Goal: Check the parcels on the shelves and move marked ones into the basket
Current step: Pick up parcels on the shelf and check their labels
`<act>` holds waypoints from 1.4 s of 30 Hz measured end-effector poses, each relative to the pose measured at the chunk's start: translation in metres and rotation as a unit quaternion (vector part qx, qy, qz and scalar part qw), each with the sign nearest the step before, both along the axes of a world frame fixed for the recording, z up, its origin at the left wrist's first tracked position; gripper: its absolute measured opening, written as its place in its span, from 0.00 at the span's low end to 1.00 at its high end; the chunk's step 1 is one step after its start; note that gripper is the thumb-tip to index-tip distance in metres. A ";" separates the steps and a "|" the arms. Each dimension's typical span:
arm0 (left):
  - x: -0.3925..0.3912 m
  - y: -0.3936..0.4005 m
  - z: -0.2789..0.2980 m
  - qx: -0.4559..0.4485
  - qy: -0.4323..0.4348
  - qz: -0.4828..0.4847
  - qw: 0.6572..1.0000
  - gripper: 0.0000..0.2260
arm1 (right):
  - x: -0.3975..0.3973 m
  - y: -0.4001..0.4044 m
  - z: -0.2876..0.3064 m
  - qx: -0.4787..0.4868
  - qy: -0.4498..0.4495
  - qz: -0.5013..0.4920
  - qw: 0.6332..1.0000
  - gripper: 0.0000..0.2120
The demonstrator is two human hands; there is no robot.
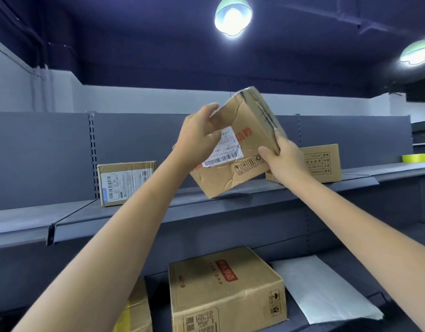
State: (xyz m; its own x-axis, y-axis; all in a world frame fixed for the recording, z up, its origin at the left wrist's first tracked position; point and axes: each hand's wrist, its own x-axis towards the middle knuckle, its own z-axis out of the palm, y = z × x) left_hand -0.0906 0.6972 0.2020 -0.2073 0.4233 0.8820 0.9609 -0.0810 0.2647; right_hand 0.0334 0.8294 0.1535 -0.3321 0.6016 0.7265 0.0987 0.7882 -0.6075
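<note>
Grey shelves (134, 213) span the frame. On the lower shelf at bottom centre sits a big cardboard box (227, 291), with a white mailer bag (326, 288) just right of it. At centre, a dented parcel (240, 144) with a white barcode label is held tilted above the upper shelf; the left hand (198, 136) grips its left edge, the right hand (284, 156) clasps its right edge. A labelled box (125, 182) stands at mid-left, a printed carton (322, 162) behind the right hand, and a yellow tape roll (415, 158) at far right.
</note>
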 end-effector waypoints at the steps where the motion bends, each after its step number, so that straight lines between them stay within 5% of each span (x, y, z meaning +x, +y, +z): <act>1: -0.006 0.000 -0.004 -0.002 -0.002 0.063 0.998 0.27 | 0.001 0.000 -0.001 -0.017 0.019 0.006 1.000 0.26; 3: -0.019 -0.001 -0.014 -0.023 -0.079 0.139 0.987 0.32 | 0.003 -0.003 -0.006 -0.060 0.034 0.033 0.997 0.21; 7: -0.044 -0.008 -0.039 -0.048 -0.274 0.122 0.953 0.40 | -0.001 -0.002 -0.018 -0.091 -0.018 0.041 0.995 0.18; 17: -0.079 0.002 -0.074 -0.113 -0.388 0.047 0.913 0.31 | -0.014 -0.001 -0.028 -0.099 -0.035 0.047 0.993 0.13; 26: -0.087 -0.001 -0.081 -0.022 -0.326 -0.017 0.945 0.14 | -0.013 0.011 -0.031 -0.068 0.010 0.043 0.997 0.13; 34: -0.065 -0.030 -0.069 0.022 -0.297 -0.115 0.948 0.18 | -0.030 0.001 -0.035 -0.054 0.106 0.074 0.990 0.15; 39: -0.068 -0.038 -0.068 0.002 -0.239 -0.041 0.970 0.20 | -0.039 0.004 -0.037 -0.022 0.036 0.033 0.999 0.16; 42: -0.073 -0.035 -0.071 -0.054 -0.170 0.027 0.984 0.27 | -0.047 0.009 -0.037 0.018 -0.050 -0.029 0.998 0.32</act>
